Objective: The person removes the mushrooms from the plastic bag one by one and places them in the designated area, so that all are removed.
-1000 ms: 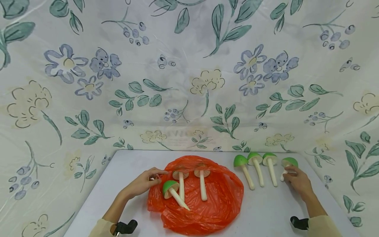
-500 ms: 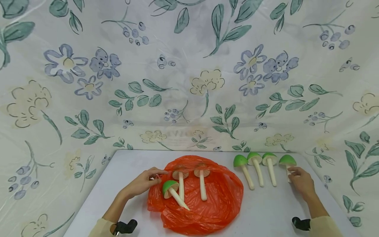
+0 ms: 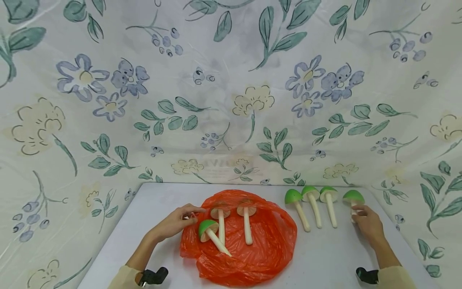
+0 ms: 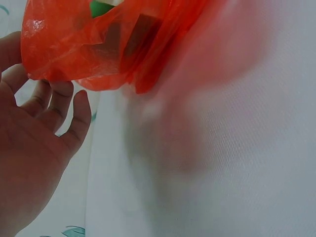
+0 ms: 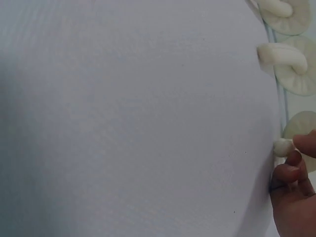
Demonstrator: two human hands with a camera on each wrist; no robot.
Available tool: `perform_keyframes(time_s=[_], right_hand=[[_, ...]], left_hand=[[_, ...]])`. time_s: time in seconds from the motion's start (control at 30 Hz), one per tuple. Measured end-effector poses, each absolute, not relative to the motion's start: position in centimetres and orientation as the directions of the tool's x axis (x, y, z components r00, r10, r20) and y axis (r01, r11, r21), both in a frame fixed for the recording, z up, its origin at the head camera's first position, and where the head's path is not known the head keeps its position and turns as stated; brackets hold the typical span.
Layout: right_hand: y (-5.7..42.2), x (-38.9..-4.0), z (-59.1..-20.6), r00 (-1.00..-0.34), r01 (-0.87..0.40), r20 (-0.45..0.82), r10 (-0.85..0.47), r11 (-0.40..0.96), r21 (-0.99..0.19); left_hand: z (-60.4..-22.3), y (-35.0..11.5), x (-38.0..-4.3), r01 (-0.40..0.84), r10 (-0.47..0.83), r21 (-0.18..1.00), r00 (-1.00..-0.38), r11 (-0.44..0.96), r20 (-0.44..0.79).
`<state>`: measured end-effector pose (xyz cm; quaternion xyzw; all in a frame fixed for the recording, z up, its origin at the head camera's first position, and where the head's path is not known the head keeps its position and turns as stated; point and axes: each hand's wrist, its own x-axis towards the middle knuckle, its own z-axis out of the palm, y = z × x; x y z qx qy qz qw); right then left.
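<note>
A toy mushroom (image 3: 353, 196) with a green cap and pale stem lies at the right end of a row on the white table. My right hand (image 3: 369, 225) pinches its stem between thumb and fingers; the right wrist view shows the stem's tip (image 5: 282, 147) poking out beside the fingertips. At the middle, an orange-red plastic bag (image 3: 265, 251) lies spread with its mouth wide, three mushrooms in it. One of them (image 3: 218, 240) rests tilted across the near left side. My left hand (image 3: 177, 221) holds the bag's left edge, its fingertips partly hidden by the plastic.
Three more green mushrooms stand in line left of the held one: one (image 3: 297, 206), another (image 3: 313, 204) and a third (image 3: 330, 204). A floral sheet (image 3: 231, 100) hangs behind the white table (image 3: 155, 200) and along both sides.
The right-hand mushroom has turned straighter, and its cap shows more fully. My right hand has slid slightly right and toward me, still on the stem. My left hand and the bag keep their place.
</note>
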<state>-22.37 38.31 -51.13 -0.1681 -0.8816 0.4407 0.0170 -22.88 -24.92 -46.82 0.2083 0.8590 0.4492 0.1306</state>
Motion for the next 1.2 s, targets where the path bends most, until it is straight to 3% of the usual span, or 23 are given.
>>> perform_keyframes(time_s=[1.2], right_hand=[[37.87, -22.28, -51.21, -0.957, 0.267, -0.149, 0.249, 0.551, -0.79]], left_hand=[[-46.81, -24.79, -22.9, 0.243, 0.483, 0.826, -0.875, 0.509, -0.04]])
